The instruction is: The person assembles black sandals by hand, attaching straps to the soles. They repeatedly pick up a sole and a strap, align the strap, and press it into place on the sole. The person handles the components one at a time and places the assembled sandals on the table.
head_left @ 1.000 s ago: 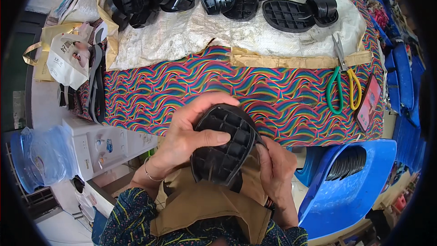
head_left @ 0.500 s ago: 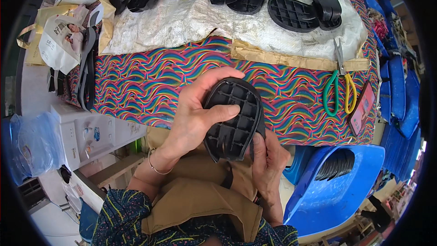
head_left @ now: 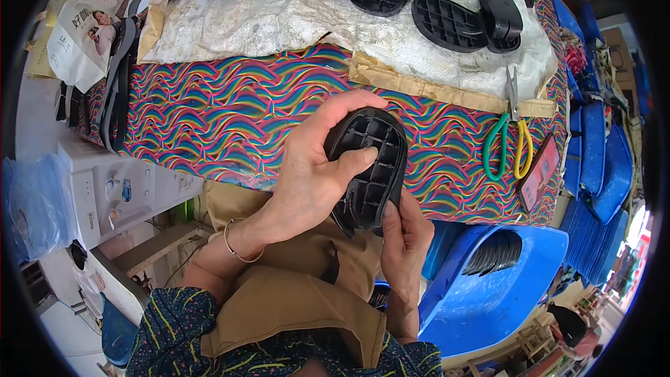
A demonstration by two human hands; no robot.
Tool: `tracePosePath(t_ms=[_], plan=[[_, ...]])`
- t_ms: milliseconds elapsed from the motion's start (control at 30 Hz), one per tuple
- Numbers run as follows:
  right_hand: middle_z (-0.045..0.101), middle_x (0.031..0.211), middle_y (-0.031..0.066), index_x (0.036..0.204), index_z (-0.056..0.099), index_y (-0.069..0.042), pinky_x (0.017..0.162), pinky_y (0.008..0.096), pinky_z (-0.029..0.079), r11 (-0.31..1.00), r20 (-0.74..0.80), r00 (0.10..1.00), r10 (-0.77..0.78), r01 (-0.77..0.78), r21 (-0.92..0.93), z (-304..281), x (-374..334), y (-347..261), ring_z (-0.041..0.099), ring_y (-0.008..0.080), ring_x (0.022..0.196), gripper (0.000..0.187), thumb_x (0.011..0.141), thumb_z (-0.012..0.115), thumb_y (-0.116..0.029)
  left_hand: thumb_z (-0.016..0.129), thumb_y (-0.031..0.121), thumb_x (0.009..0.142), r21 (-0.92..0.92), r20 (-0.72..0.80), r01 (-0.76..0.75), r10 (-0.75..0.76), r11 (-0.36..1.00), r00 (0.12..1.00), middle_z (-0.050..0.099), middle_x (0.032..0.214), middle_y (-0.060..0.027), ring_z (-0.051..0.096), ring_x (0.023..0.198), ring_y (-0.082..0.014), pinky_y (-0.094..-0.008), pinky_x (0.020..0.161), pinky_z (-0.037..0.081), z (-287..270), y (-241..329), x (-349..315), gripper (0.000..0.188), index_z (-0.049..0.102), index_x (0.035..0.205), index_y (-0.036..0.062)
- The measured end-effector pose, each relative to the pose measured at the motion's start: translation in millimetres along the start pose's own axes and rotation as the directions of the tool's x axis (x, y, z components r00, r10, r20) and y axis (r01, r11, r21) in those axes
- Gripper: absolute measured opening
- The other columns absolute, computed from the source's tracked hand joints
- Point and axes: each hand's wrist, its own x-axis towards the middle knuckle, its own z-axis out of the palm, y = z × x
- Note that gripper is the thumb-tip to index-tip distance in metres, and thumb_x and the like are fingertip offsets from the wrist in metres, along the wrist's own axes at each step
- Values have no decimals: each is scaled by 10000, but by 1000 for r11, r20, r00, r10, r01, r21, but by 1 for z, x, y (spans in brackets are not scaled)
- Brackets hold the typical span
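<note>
The black, oblong shoe sole with a gridded face (head_left: 380,180) is held aloft in both hands, just over the near edge of the bench (head_left: 209,115), which wears a cloth of multicoloured waves. The left hand (head_left: 313,176) has its grip closed around the far end, thumb pressed across the grid; the right hand (head_left: 407,236) pinches the lower right edge between thumb and fingers. The step in hand looks like working along that edge, and the next move seems to call for a steady left hold while the right thumb presses; whether a separate strip lies along the rim, I cannot tell. Beside the right forearm, below the bench, a large blue plastic tub (head_left: 481,321) holds a nested row of black curved pieces (head_left: 494,253) at its far end, with much bare floor in front of them. Farther out, green-and-yellow-handled scissors (head_left: 523,146) lie near a phone (head_left: 539,173), more black soles (head_left: 448,22) rest on white woven sacking (head_left: 265,28), and a white printed bag (head_left: 78,45) stands at far left, its contents hidden.
</note>
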Motion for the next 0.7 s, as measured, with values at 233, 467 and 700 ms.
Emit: tracePosePath(t_ms=[233, 467, 700], plan=[[633, 1196, 76, 1362, 485, 65, 901, 254, 471, 990, 124, 992, 11, -28, 136, -10, 3, 11, 577, 94, 1034, 384, 1004, 510, -74, 631, -38, 848, 129, -24, -83, 87, 988, 996, 606, 1148, -73, 615, 1014, -124, -266, 890, 494, 8, 2, -6, 418, 540, 1254, 4], [605, 1273, 96, 1410, 419, 73, 975, 279, 446, 941, 226, 974, 19, -93, 324, -14, 7, 5, 573, 130, 1120, 474, 991, 551, -102, 619, -42, 872, 142, -33, -96, 102, 985, 994, 598, 1180, -88, 608, 1060, -134, -270, 923, 483, 12, 4, -10, 400, 525, 1258, 1], [564, 1332, 108, 1453, 348, 71, 1023, 288, 406, 909, 275, 961, 20, -132, 396, -17, 9, 5, 535, 145, 1192, 513, 983, 509, -56, 608, -51, 887, 190, -44, -140, 151, 972, 988, 612, 1167, -95, 619, 1044, -143, -271, 905, 490, 17, 2, -13, 385, 521, 1259, -9]])
